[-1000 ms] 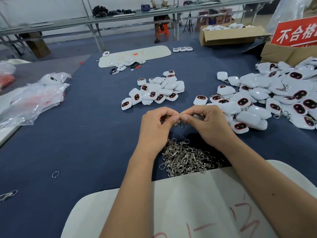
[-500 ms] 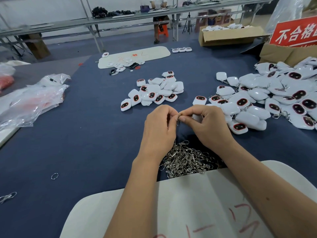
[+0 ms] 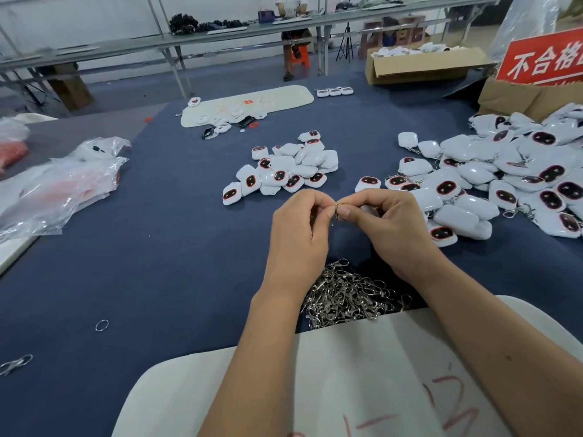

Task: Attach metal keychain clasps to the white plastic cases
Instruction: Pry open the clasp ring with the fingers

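Note:
My left hand (image 3: 299, 230) and my right hand (image 3: 391, 228) meet above the blue table, and both pinch one small metal clasp (image 3: 336, 212) between thumb and fingertips. A bit of white case shows inside my right palm (image 3: 367, 210), mostly hidden. Below my hands lies a heap of metal clasps (image 3: 345, 294). A small pile of white cases with dark oval faces (image 3: 284, 171) sits just beyond my hands. A far larger pile of cases (image 3: 492, 181), some with clasps on, spreads to the right.
A white board with red marks (image 3: 362, 383) lies under my forearms. Clear plastic bags (image 3: 60, 181) lie at the left. A loose ring (image 3: 102, 325) and a clasp (image 3: 15, 364) lie front left. Cardboard boxes (image 3: 419, 66) and a red sign (image 3: 542, 59) stand back right.
My hands stay together on the clasp. The fingers have shifted slightly around it, and the clasp now hangs a little lower between the thumbs.

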Available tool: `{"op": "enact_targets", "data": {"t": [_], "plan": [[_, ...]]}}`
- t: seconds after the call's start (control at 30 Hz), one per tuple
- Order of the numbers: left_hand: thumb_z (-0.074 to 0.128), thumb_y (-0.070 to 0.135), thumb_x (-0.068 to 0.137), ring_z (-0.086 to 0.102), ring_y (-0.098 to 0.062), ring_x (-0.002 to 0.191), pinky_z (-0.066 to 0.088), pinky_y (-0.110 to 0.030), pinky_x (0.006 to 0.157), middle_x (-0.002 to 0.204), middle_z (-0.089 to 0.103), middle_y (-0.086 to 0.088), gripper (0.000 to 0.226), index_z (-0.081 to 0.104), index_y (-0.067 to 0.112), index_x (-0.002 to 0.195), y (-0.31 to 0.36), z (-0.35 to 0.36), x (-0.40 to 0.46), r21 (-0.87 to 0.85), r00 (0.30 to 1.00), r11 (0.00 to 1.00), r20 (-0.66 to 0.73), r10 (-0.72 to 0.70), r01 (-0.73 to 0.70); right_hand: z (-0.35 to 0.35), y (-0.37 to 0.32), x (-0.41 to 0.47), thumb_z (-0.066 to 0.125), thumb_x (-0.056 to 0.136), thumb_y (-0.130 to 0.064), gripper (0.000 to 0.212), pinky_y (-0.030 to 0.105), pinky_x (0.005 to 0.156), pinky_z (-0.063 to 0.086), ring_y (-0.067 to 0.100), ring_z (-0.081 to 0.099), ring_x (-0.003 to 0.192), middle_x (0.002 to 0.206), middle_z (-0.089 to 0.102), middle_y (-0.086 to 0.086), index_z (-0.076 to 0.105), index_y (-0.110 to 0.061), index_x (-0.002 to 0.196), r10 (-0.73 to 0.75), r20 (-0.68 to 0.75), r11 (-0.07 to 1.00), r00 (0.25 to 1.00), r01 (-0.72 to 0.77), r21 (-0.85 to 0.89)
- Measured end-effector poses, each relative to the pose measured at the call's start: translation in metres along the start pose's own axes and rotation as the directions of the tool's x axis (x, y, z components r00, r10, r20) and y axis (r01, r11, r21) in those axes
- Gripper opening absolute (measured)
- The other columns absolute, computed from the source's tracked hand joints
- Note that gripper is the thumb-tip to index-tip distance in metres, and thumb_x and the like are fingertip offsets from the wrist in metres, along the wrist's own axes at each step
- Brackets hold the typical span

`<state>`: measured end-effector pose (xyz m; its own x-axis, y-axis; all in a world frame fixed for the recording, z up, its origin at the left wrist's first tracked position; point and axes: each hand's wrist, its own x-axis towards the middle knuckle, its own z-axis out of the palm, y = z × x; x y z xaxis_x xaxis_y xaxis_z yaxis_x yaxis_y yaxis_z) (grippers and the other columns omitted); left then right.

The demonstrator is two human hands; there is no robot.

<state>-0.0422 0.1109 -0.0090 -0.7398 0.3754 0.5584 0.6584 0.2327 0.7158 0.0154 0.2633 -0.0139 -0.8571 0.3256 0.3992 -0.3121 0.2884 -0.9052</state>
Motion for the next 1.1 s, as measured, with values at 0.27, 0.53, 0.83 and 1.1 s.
{"op": "enact_targets", "data": {"t": [0.27,0.53,0.83,1.1], "plan": [[0.056,0.008,0.1,0.059,-0.013,0.085,0.05,-0.036,0.075,0.09,0.065,0.006,0.011,0.062,0.014,0.094,0.002,0.005,-0.002,0.022,1.0,1.0,-0.023,0.018,-0.018,0.009,0.004,0.002,0.073,0.093,-0.025,0.009,0.015,0.067,0.048,0.003,0.062,0.07,0.078,0.075,-0.005,0.081,-0.022,0.089,0.063,-0.029,0.992,0.998,-0.059,0.114],[0.052,0.007,0.101,0.056,-0.011,0.088,0.049,-0.032,0.077,0.091,0.06,0.011,0.019,0.058,0.02,0.088,-0.003,0.0,-0.002,0.134,0.993,0.99,0.101,-0.063,0.05,0.006,0.012,0.006,0.068,0.096,-0.014,0.026,0.036,0.069,0.051,0.01,0.057,0.072,0.095,0.068,0.001,0.059,-0.031,0.114,0.254,-0.129,0.967,0.959,-0.247,0.071],[0.05,0.006,0.099,0.051,-0.01,0.08,0.041,-0.027,0.067,0.085,0.056,0.012,0.024,0.053,0.024,0.083,-0.003,0.001,-0.003,0.188,0.978,0.981,0.19,-0.092,0.056,0.009,0.01,0.008,0.063,0.102,-0.022,0.013,0.01,0.061,0.039,-0.003,0.053,0.062,0.072,0.063,-0.023,0.074,-0.019,0.109,0.107,-0.188,0.988,0.976,-0.126,-0.091],[0.047,0.003,0.099,0.05,-0.018,0.082,0.044,-0.035,0.071,0.09,0.056,0.005,0.02,0.052,0.018,0.086,0.0,0.003,-0.004,0.202,0.969,0.979,0.233,-0.085,0.038,0.012,0.002,0.007,0.06,0.102,-0.021,0.013,0.012,0.068,0.043,-0.002,0.055,0.073,0.083,0.066,-0.01,0.072,-0.016,0.101,0.063,-0.174,0.96,0.983,-0.108,-0.258]]}}
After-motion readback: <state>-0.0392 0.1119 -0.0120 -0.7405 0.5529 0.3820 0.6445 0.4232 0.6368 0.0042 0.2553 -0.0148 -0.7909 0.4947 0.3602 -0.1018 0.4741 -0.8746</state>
